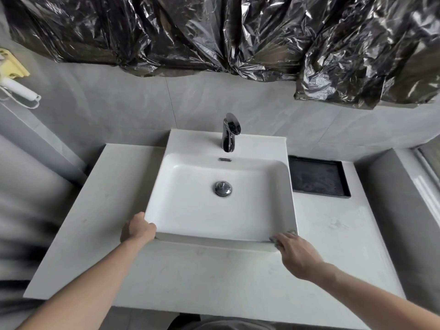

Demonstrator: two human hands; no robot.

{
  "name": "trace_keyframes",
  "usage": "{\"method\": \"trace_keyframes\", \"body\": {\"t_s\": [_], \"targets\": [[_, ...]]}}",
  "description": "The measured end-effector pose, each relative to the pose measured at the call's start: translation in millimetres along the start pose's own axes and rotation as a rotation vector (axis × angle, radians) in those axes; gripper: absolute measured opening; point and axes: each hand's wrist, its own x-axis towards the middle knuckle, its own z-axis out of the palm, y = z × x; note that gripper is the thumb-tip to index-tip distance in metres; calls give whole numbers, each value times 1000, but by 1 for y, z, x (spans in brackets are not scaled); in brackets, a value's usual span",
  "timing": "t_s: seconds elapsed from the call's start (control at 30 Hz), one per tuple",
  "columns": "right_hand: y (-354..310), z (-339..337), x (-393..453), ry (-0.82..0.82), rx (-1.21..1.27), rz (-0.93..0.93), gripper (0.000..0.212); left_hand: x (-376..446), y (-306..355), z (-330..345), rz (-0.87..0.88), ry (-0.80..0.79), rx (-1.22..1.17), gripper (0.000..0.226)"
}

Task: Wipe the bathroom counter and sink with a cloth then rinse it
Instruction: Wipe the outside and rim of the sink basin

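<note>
1. I see the white sink [221, 206] set in the middle of the pale desk [181, 277], with the dark tap [229, 132] at its far edge and the drain plug [222, 188] in the middle of the bowl.
2. My left hand [137, 228] rests on the sink's near left corner, fingers curled over the rim; its grip is closed around the edge and carries no cloth that I can see.
3. My right hand [295, 253] lies at the sink's near right corner, palm down, fingers pressed flat on a small grey cloth [281, 236], most of it hidden under the hand.
4. The cloth sits right where the sink's near wall meets the desk, so I judge the wiping step is in hand, working along the seam at the foot of the sink.
5. A black tray [317, 177] lies on the desk to the right of the sink, well apart from both hands.
6. Next, I would drag the cloth leftward along the near edge, keeping pressure down, then move on to the bowl; rinsing at the tap comes last.
</note>
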Motion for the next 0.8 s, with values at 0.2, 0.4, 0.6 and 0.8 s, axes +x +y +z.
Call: {"method": "trace_keyframes", "body": {"t_s": [0.2,0.4,0.6,0.8], "targets": [[45,-8,-3,54,-157,-229,57,4,0,4,11,6,33,27],[63,-20,29,112,-72,-245,54,3,1,3,-5,9,68,26],[60,-36,93,224,24,-203,52,3,6,4,-37,2,105,21],[68,-39,143,255,63,-140,66,6,7,5,-75,2,114,28]]}}
